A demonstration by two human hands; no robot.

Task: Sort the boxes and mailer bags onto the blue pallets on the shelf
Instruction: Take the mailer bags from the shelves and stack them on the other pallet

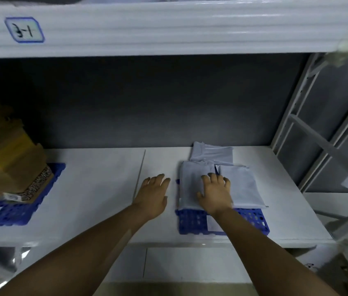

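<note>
On right pallet | mailer bags under right hand; fingers flat

pale grey mailer bags, blue perforated pallets, brown and yellow boxes, white shelf

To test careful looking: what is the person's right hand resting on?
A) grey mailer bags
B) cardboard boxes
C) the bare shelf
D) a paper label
A: the right hand lies open on the grey mailer bags stacked on a blue pallet, far from the cardboard boxes at left.
</note>
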